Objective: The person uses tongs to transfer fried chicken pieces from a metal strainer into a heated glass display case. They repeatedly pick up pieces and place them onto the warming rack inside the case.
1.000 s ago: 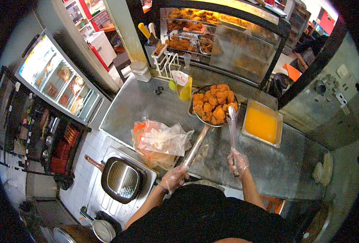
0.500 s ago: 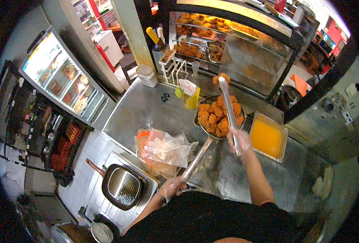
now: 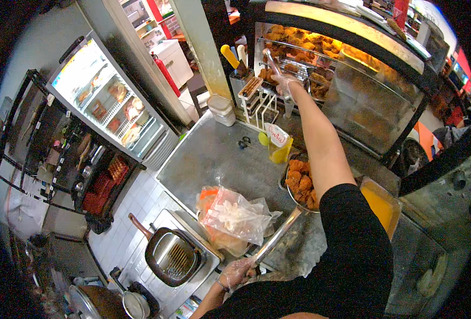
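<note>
Right hand (image 3: pixel 287 86), clear-gloved, closed around metal tongs (image 3: pixel 272 63), tips at the left end of a display case (image 3: pixel 347 30); impossible to tell whether gripping anything. Left hand (image 3: pixel 238 272), likewise gloved, wrapped around the handle of a round pan (image 3: pixel 279 234) heaped with brown fried pieces (image 3: pixel 299 185), partly hidden behind the right arm. More such pieces on the case's shelves. Past that arm, a metal tray (image 3: pixel 382 190) of orange-yellow filling. Farther left, a glass-fronted fridge (image 3: pixel 158 151) stocked with packets.

Orange-brown fried pieces (image 3: pixel 301 183) lie heaped in a long-handled pan (image 3: pixel 278 234), silver tongs (image 3: pixel 271 62) slanting beyond
</note>
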Demonstrator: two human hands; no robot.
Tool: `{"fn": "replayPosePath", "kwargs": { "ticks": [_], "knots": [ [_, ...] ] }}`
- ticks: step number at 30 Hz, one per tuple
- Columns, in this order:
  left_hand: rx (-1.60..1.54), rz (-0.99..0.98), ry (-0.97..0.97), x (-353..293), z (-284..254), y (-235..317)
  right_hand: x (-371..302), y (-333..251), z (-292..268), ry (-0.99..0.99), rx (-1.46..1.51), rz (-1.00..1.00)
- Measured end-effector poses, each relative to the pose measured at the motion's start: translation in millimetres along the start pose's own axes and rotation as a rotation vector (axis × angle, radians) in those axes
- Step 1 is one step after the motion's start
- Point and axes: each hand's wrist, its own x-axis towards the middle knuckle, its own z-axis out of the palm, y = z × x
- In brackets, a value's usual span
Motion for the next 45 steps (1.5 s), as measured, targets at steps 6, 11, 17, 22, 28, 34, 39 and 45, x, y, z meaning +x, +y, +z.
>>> {"fn": "replayPosePath", "kwargs": {
  "ticks": [6,11,17,22,28,34,39,45],
  "knots": [
    [0.014,0.054,0.003,-5.4,6.8,-2.2,-81.4,3.6,-15.6,0.083,-0.056,0.035],
    [0.428,0.483,0.019,11.3,-4.2,-19.7,-262.6,41.9,-73.3,0.109,0.152,0.067],
    [-0.128,0.133,-0.019,-2.7,16.1,-18.0,-466.9,168.7,-120.4,0.451,0.186,0.374],
    [-0.145,0.049,-0.106,-12.6,22.6,2.1,-604.7,227.7,-91.3,0.416,0.124,0.440],
    [0.037,0.129,-0.167,-6.6,21.6,-14.9,-628.8,229.4,-20.6,0.386,-0.179,0.504],
    [0.181,0.268,-0.092,10.0,40.5,-45.2,-576.7,219.3,2.6,0.363,-0.205,0.450],
    [0.607,0.327,0.026,5.5,39.5,-40.2,-534.8,235.9,2.0,0.398,-0.233,0.283],
    [0.442,0.239,-0.065,-13.1,36.9,-20.5,-543.3,245.3,-21.2,0.319,0.188,0.396]
  ]
}}
